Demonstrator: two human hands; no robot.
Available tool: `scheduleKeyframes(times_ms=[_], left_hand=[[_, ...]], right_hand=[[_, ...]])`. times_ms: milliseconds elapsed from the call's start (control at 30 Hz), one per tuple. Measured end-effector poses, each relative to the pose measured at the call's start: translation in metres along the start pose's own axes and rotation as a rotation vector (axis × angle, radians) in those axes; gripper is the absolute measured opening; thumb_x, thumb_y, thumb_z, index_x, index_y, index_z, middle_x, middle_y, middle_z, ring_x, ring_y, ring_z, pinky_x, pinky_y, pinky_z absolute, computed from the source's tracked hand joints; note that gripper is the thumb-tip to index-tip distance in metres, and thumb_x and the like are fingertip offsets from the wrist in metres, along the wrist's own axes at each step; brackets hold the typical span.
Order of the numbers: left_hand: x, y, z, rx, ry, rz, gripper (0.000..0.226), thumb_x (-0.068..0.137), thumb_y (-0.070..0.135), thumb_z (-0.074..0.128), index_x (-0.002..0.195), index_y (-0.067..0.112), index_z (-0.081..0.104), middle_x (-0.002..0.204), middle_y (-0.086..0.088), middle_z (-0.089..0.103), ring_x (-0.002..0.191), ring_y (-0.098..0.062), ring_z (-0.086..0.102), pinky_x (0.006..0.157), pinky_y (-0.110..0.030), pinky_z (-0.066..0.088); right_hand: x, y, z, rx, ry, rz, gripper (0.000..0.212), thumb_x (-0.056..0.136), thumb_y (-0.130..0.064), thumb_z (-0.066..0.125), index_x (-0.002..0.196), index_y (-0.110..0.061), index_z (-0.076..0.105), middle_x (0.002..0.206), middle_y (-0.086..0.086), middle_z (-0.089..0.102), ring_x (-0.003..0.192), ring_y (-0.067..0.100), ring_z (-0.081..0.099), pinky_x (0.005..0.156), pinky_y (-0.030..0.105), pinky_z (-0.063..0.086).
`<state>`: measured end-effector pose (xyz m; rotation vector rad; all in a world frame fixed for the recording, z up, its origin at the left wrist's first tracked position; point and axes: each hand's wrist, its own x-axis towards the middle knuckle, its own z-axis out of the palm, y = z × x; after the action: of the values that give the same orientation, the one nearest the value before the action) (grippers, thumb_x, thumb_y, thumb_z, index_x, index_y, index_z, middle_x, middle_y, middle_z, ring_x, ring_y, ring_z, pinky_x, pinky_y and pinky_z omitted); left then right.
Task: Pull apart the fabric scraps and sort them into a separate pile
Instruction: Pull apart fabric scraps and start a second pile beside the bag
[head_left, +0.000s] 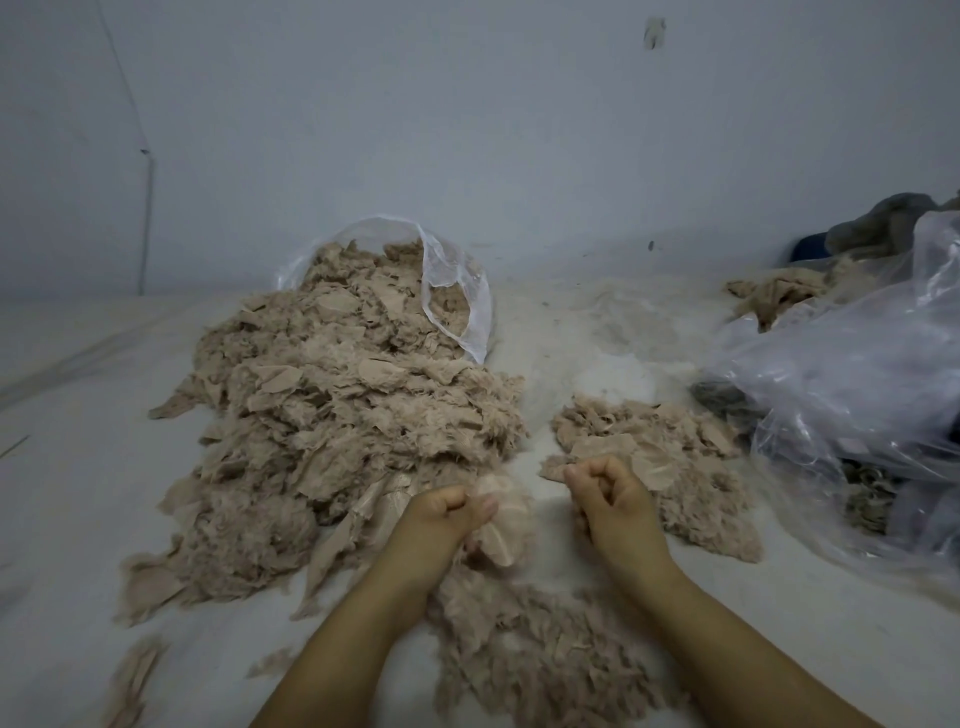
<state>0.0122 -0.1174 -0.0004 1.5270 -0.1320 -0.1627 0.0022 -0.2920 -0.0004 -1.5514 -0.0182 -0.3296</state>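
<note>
A big heap of beige fabric scraps (332, 410) spills from a clear plastic bag (457, 296) at the centre left. A smaller pile of scraps (670, 467) lies to the right of it. More scraps (535, 654) lie between my forearms. My left hand (441, 525) grips a bunch of beige scraps (501, 525) with thumb and curled fingers. My right hand (608, 499) is curled into a fist a little to the right of that bunch; whether it pinches any fabric is hidden.
A large crumpled clear plastic bag (852, 395) with dark contents lies at the right. Behind it sit more cloth (779, 296) and a grey bundle (883, 223). The white sheet-covered surface (78, 467) meets a pale wall at the back.
</note>
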Motion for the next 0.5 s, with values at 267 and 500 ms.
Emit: scheduleKeyframes(times_ms=[267, 500], left_hand=[[-0.003, 0.0, 0.007, 0.142, -0.145, 0.049, 0.024, 0.087, 0.018, 0.062, 0.066, 0.007, 0.064, 0.058, -0.002, 0.054, 0.05, -0.006, 0.045, 0.052, -0.015, 0.038], [-0.005, 0.003, 0.008, 0.106, -0.077, 0.124, 0.029, 0.086, 0.023, 0.061, 0.057, 0.019, 0.063, 0.049, 0.005, 0.049, 0.044, -0.004, 0.042, 0.047, -0.014, 0.037]], right_hand=[[-0.008, 0.005, 0.008, 0.077, -0.153, 0.057, 0.021, 0.086, -0.02, 0.066, 0.071, -0.01, 0.056, 0.049, -0.005, 0.048, 0.043, 0.009, 0.041, 0.042, 0.019, 0.035], [-0.012, 0.0, 0.011, 0.072, -0.14, 0.088, 0.036, 0.076, -0.047, 0.06, 0.078, -0.012, 0.053, 0.056, -0.009, 0.052, 0.051, 0.006, 0.048, 0.048, 0.019, 0.042]])
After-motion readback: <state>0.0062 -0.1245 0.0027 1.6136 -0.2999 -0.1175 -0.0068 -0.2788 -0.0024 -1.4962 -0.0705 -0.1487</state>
